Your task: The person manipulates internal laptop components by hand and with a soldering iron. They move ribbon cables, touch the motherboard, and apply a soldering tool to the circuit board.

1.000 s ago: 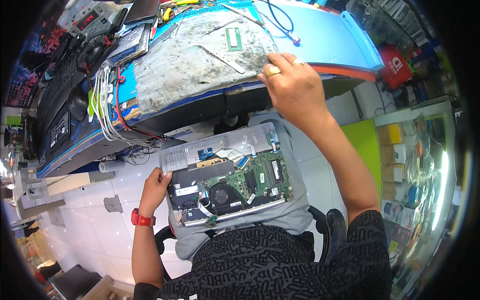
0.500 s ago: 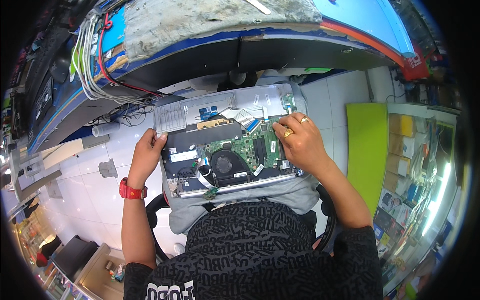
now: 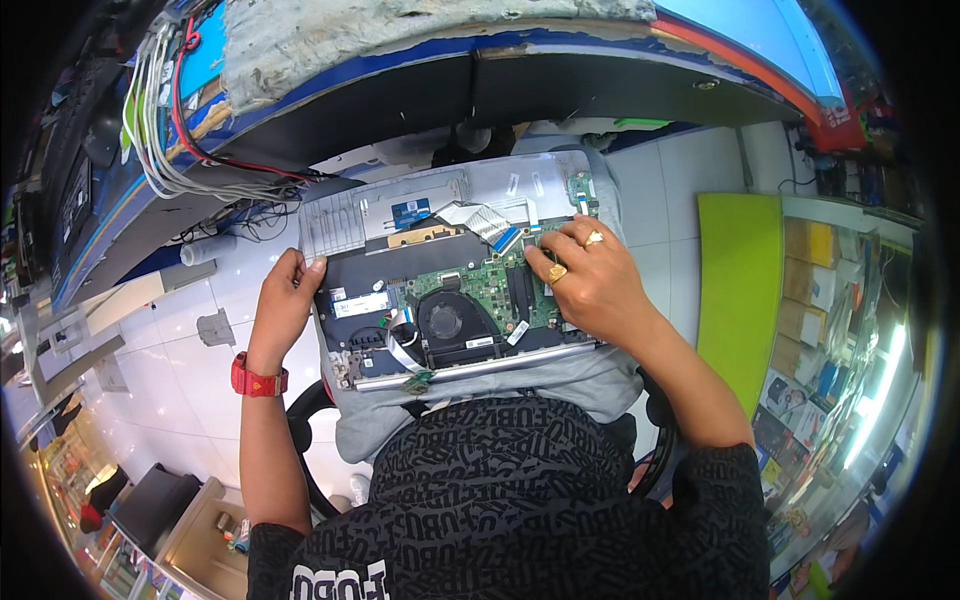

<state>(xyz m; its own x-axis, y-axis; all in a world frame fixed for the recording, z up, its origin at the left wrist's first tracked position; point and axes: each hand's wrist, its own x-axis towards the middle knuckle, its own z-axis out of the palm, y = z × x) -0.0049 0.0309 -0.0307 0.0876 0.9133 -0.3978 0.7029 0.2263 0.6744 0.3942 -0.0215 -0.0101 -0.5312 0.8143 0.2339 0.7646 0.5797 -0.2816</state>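
Note:
An opened laptop base (image 3: 400,272) lies across my lap, its inner parts facing up. My left hand (image 3: 287,300) grips its left edge, thumb on top. Over the right part of the green motherboard (image 3: 480,288) is my right hand (image 3: 592,275), fingers bent down beside a small white ribbon cable (image 3: 534,214); whatever the fingertips pinch is hidden. A wide white ribbon cable (image 3: 480,220) with a blue end lies folded at the top middle. Below sit a black fan (image 3: 445,318), a white-labelled drive stick (image 3: 362,304) and a loose cable (image 3: 400,350) with a small green board.
Ahead stands a dark workbench (image 3: 400,112) with a stained grey cloth (image 3: 420,30) on top. Bundled white cables (image 3: 150,130) hang at its left. To the right are a lime-green panel (image 3: 735,290) and a lit glass display case (image 3: 830,350).
My right hand has shifted slightly left and its fingers have spread a little over the board. My left hand still grips the laptop base's edge. The whole view has shifted slightly.

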